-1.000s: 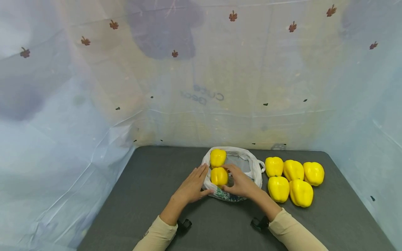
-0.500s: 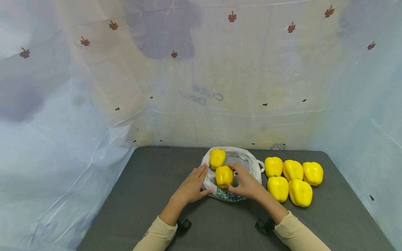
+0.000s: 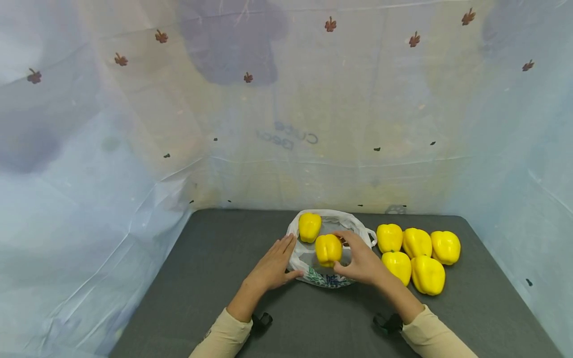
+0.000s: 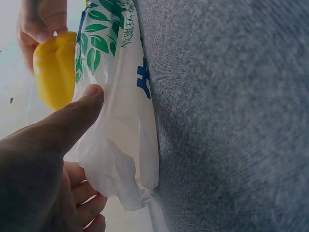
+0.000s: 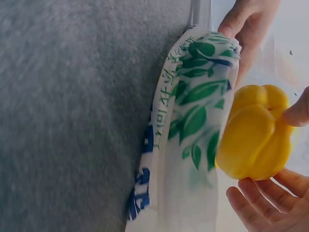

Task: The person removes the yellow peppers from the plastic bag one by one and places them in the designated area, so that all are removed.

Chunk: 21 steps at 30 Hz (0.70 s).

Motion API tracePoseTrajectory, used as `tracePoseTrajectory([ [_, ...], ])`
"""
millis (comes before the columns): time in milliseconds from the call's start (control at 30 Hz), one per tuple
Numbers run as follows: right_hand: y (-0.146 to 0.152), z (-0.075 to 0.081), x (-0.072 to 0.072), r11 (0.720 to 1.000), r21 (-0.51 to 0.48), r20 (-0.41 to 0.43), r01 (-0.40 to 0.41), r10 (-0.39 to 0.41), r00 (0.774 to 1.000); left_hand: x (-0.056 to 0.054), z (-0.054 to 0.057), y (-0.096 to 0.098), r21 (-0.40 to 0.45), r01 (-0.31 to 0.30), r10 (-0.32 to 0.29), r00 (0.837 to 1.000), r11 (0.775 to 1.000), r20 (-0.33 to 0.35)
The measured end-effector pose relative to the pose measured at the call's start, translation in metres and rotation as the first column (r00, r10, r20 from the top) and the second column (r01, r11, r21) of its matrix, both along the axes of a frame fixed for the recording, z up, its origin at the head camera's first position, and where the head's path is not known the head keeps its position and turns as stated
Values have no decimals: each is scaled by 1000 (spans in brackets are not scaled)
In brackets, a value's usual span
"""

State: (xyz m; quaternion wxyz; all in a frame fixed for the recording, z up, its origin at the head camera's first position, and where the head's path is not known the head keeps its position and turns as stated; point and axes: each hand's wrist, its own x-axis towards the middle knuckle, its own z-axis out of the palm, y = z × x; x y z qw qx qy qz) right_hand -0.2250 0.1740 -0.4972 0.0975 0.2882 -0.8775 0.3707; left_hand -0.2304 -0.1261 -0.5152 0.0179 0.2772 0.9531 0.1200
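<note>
Yellow pepper fills the right hand's grip at the mouth of the bag, lower centre; the left hand, fingers extended, touches the bag. Work looks partway: another pepper inside, five peppers outside, lower right.

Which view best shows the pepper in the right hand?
Right wrist: the pepper in the right hand looks largest and nearly whole there. The head view shows it smaller, from above; in the left wrist view, the bag hides part of it.
</note>
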Motion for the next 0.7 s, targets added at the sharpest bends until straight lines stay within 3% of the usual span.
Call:
tracePoseTrajectory([
  [700, 42, 13, 14, 996, -23, -66, 84, -86, 994, 0, 2, 1, 21, -16, 15, 1000, 1000, 24],
])
